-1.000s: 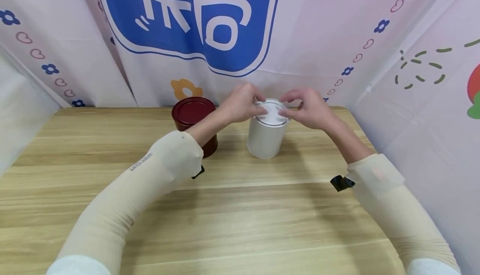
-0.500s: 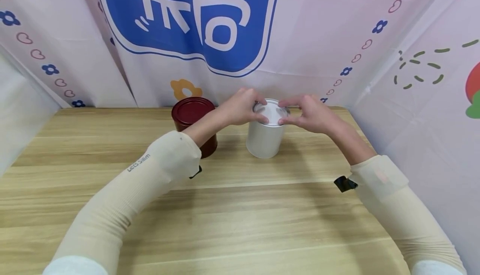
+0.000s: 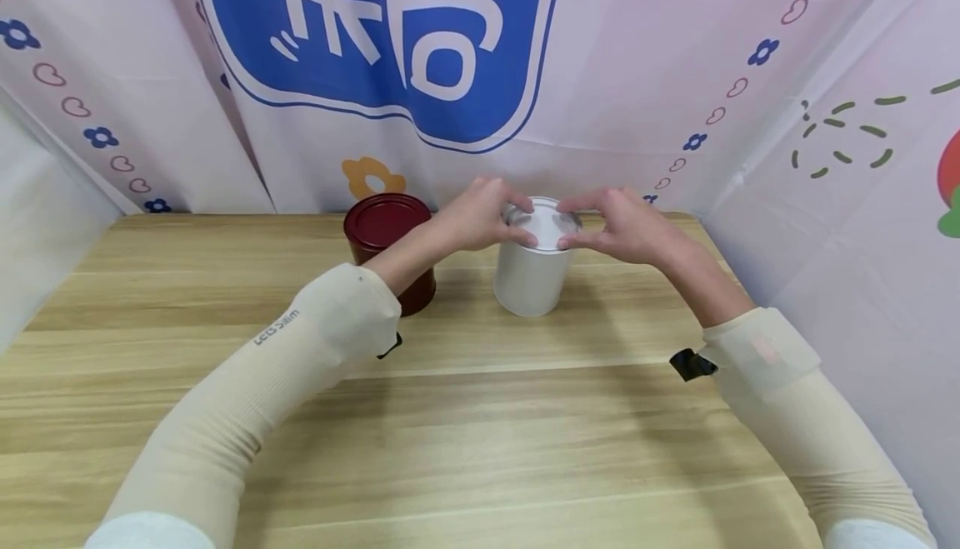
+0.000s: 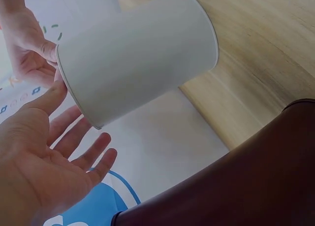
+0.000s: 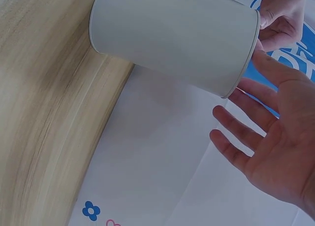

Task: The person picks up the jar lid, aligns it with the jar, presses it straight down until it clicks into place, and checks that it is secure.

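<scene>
A white cylindrical can (image 3: pixel 528 282) stands upright near the back of the table, with a white lid (image 3: pixel 545 224) on top. My left hand (image 3: pixel 480 216) is at the lid's left edge, thumb and forefinger spread apart with their tips on the rim. Mirroring it, my right hand (image 3: pixel 626 228) touches the right edge the same way. Both wrist views show the can's side wall (image 4: pixel 138 53) from below. There the thumbs and first fingers reach over the rim, and the outer fingers (image 5: pixel 236 127) of my right hand extend loosely, away from the wall.
A dark red lidded can (image 3: pixel 386 220) stands to the left, partly behind my left forearm. The wooden table (image 3: pixel 480 449) ends at a printed cloth backdrop (image 3: pixel 615 99) just behind both cans. Another cloth wall (image 3: pixel 847 224) rises on the right.
Both hands' fingertips have shifted from over the lid out to its rim, thumbs and forefingers spreading wider. Over the last half second they hardly moved. Both cans stay in place.
</scene>
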`<state>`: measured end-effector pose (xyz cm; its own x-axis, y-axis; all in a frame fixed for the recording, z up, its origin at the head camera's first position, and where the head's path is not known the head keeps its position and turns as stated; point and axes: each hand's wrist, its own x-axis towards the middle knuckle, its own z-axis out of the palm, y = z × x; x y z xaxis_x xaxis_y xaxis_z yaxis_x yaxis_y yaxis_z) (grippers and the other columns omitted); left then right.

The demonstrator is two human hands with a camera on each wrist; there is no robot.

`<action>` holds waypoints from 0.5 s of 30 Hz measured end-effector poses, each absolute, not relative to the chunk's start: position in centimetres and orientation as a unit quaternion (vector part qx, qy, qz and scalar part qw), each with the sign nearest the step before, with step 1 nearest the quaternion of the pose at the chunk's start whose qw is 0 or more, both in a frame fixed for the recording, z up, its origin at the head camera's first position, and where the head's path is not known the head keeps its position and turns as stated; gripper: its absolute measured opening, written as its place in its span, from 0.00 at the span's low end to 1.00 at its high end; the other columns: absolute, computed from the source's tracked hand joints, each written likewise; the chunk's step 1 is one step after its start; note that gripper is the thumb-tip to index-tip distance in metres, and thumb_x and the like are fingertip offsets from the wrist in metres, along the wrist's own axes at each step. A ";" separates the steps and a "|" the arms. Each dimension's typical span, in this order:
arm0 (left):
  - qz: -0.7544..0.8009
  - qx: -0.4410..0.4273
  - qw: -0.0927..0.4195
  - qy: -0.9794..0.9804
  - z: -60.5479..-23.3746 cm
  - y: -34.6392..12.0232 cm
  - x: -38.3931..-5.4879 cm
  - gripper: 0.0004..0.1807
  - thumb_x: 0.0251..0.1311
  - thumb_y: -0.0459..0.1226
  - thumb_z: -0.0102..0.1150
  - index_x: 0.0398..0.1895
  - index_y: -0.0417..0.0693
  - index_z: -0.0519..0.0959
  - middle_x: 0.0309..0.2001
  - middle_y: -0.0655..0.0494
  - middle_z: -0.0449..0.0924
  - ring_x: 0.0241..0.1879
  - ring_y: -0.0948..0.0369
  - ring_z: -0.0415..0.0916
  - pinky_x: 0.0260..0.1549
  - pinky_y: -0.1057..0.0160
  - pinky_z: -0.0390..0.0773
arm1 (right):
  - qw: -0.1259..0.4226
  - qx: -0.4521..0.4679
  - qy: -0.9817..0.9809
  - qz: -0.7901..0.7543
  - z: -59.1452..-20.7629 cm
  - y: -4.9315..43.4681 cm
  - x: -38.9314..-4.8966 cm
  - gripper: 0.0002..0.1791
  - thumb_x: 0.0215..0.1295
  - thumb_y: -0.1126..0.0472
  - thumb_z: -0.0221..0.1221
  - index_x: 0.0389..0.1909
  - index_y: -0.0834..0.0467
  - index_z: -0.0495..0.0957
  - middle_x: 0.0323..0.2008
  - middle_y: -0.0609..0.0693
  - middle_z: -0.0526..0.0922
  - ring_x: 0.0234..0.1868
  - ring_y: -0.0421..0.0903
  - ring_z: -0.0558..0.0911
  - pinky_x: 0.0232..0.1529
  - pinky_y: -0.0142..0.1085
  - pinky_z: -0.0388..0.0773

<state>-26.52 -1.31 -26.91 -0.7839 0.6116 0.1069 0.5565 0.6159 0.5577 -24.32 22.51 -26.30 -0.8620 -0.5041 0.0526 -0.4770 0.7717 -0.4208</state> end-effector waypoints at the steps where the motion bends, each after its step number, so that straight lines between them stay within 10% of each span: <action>1: 0.296 0.322 0.047 0.898 -26.9 -1.4 -26.5 0.27 0.58 0.44 0.77 0.57 0.39 0.85 0.57 0.45 0.85 0.50 0.54 0.79 0.49 0.59 0.81 | 0.033 -0.261 0.941 -0.213 -26.3 22.5 -24.3 0.30 0.64 0.55 0.73 0.63 0.65 0.80 0.63 0.63 0.80 0.66 0.62 0.78 0.66 0.59 0.74; 15: 0.300 0.345 -0.008 0.889 -26.5 -2.8 -24.4 0.27 0.66 0.44 0.71 0.65 0.41 0.80 0.64 0.46 0.80 0.67 0.51 0.75 0.68 0.52 0.73 | -0.026 -0.283 0.927 -0.244 -26.1 21.9 -22.4 0.28 0.65 0.57 0.72 0.62 0.66 0.80 0.60 0.62 0.83 0.64 0.61 0.79 0.67 0.58 0.73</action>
